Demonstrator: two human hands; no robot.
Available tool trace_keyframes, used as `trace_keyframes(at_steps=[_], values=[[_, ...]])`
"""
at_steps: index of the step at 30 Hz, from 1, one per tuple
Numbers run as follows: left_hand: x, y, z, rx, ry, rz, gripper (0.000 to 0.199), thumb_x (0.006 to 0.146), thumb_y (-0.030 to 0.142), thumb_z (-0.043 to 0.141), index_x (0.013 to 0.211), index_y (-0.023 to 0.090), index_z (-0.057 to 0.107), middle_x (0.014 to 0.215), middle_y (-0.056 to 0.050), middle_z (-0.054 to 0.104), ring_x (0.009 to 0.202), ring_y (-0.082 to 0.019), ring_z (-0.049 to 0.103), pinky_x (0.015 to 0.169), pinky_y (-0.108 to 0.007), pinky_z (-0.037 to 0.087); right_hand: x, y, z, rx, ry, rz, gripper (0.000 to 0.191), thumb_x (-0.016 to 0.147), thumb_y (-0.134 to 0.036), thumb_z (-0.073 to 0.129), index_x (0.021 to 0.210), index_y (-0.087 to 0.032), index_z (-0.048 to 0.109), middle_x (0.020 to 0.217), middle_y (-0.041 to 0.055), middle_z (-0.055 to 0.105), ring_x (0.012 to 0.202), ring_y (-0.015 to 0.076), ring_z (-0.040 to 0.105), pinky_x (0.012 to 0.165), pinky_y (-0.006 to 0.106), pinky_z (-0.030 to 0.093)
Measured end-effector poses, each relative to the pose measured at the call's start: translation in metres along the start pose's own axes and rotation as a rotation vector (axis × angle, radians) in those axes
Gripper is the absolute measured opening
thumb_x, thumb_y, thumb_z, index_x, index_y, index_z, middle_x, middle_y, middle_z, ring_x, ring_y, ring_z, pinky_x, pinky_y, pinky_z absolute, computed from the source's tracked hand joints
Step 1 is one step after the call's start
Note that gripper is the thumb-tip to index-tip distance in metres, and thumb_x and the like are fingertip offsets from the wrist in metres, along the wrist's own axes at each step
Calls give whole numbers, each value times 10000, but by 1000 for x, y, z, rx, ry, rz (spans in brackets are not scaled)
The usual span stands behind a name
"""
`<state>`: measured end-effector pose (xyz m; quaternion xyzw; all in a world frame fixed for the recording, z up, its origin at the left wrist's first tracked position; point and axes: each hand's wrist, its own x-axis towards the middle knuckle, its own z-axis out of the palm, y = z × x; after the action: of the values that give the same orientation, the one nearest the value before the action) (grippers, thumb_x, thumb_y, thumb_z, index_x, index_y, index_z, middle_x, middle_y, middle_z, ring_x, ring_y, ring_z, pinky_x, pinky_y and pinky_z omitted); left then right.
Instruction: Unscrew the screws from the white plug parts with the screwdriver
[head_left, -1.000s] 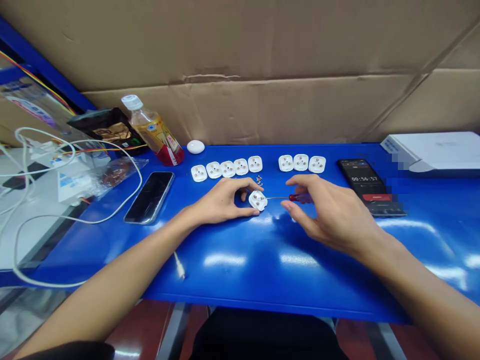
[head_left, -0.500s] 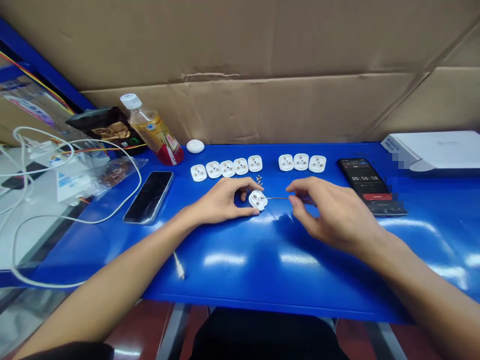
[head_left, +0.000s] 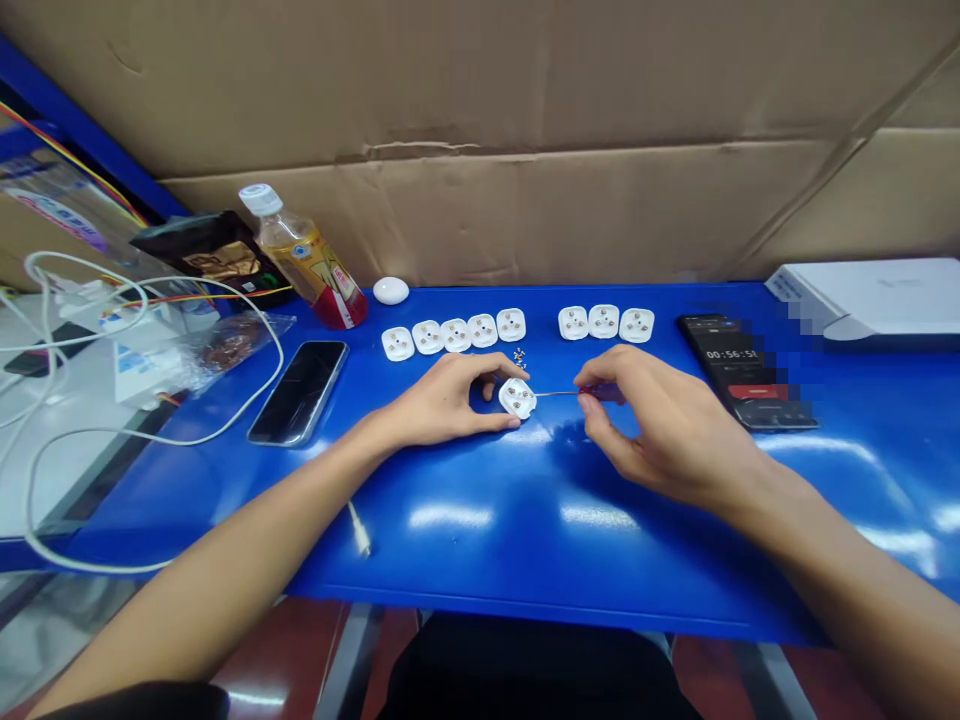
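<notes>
Creased brown cardboard wall (head_left: pixel 480 80) at top, slanted blue beam (head_left: pixel 82 118) upper left, glossy blue tabletop (head_left: pixel 480 560) mid-frame, reddish-brown floor (head_left: pixel 262 660) below

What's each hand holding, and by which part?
Left hand: the white plastic piece, by its edges. Right hand: the screwdriver, by its red handle.

white casing (head_left: pixel 517 398), blue tabletop (head_left: pixel 480 565)

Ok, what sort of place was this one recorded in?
Probably a workshop with an assembly bench: a blue table holds lined-up white plastic parts and what look like loose screws, and the right hand grips a screwdriver.
</notes>
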<state>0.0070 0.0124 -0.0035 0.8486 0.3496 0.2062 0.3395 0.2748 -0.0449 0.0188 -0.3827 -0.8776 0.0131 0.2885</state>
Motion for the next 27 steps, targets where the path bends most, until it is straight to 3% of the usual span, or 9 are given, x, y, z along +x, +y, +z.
trace_keyframes(at_steps=[6,10,14,16,20,23,27], values=[[0,0,-2,18,-2,19,560,842,403,843,1345,226,675,978,-22,704,848,-182,630,791,-307,495,3,1,-4,-37,87,24,122,977,-131,540,1047,-229,555,960,76,656,858,248,663,763,406,559],[1,0,-4,39,66,40,632,819,481,864,1362,225,666,1192,-72,723,913,-203,636,856,-347,521,4,6,-1,-7,57,74,140,1016,-144,498,1137,-195,549,1061,117,659,952,272,652,823,439,557],[3,-1,-4,12,122,47,441,949,489,731,1301,224,704,1461,-110,633,1220,-277,627,997,-404,524,3,11,5,10,-42,121,203,1046,-146,442,1222,-193,533,1167,141,658,1047,290,655,880,459,547],[3,-1,-4,19,105,67,394,990,471,681,1304,235,714,1529,-104,596,1367,-304,567,1128,-460,462,2,12,7,13,-79,132,217,1055,-155,423,1237,-199,533,1202,147,656,1085,294,654,891,453,544],[3,-3,-1,33,64,63,369,1080,421,521,1348,254,713,1507,-79,633,1415,-300,539,1235,-514,338,2,13,10,35,-90,163,211,1062,-198,427,1239,-202,541,1222,141,652,1130,302,654,912,452,541],[3,-4,1,19,47,40,426,1126,398,388,1396,259,686,1498,-57,644,1406,-279,540,1244,-501,312,2,14,10,50,-107,189,192,1063,-230,435,1218,-204,547,1219,138,653,1117,303,658,916,460,540],[2,-4,1,7,64,25,454,1135,401,338,1389,251,683,1490,-48,645,1390,-265,544,1235,-468,327,2,16,11,55,-112,187,205,1067,-235,413,1227,-206,539,1218,136,649,1101,298,657,915,467,542]])
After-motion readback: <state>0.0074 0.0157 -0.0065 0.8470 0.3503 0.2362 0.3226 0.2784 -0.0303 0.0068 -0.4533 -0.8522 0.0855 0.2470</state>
